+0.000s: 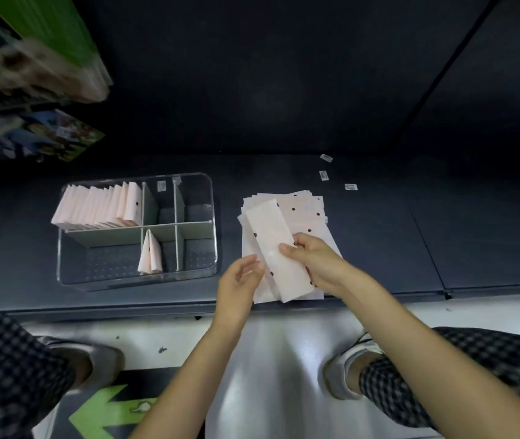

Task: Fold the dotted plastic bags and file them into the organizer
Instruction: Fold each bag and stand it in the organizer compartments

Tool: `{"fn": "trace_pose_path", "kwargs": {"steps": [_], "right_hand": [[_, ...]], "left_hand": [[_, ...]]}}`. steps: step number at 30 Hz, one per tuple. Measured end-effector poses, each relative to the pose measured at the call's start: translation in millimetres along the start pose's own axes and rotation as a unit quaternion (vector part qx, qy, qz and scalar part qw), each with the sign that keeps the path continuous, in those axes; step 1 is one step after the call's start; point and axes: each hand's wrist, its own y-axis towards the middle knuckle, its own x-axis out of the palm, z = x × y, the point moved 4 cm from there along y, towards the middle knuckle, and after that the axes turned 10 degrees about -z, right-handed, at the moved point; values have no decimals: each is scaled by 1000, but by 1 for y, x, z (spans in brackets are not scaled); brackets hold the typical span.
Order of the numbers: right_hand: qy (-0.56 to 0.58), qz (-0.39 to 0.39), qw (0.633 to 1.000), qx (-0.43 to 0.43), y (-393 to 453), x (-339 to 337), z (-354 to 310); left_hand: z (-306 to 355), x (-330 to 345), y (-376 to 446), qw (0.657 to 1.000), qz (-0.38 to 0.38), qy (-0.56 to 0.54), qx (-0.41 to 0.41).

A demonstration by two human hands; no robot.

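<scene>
On the dark platform [379, 248], at nine o'clock from the hands, stands the clear divided organizer [138, 231]; a row of folded bags [100, 205] fills its far-left compartment, one more [150, 251] stands in the near-middle. At three o'clock from it lies the stack of dotted plastic bags [307, 213]. Atop the stack, a bag folded into a long strip [276, 248] runs eleven to five o'clock. The right hand [312, 259] pinches its mid-right edge; the left hand [241, 278], fingers relaxed and apart, touches the near-left edge. The left is nearer the organizer, judged best placed for filing.
</scene>
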Motion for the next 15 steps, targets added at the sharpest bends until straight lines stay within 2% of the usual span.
{"fn": "trace_pose_path", "kwargs": {"steps": [3, 6, 8, 11, 15], "right_hand": [[53, -10, 999, -7, -16, 22, 0], [54, -5, 998, -20, -30, 44, -6], [3, 37, 999, -33, -39, 55, -11], [-90, 94, 991, -32, -49, 66, -13], [-106, 29, 993, -49, -61, 93, -10]], "left_hand": [[17, 5, -14, 996, -20, -88, 5], [26, 0, -29, 994, 12, -111, 5], [31, -7, -39, 993, 41, -113, 2], [36, -11, -53, 992, 34, -124, -1], [43, -6, -70, 996, -6, -93, 0]]}}
